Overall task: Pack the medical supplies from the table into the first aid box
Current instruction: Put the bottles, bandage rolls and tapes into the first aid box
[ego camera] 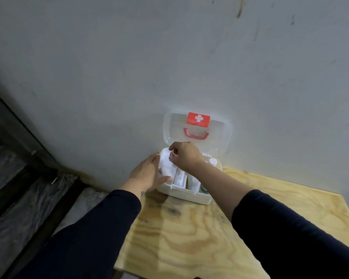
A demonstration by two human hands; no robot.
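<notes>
- Sitting at the tabletop's far left corner, the first aid box looks light, stiff, likely slippery plastic.
- Right hand pinches a small item above it.
- Left hand, fingers spread, steadies its left wall.

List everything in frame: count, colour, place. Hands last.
box: 1, white, far left corner of the table, by the wall
lid: 1, clear with red cross label and red handle, open, upright near the wall
supplies: several, mostly white, inside the box; exact count unclear
table: 1, light plywood, bottom right
wall: 1, grey, behind
left hand: on the box's left edge
right hand: over the box, pinching a small item; blurred
</notes>
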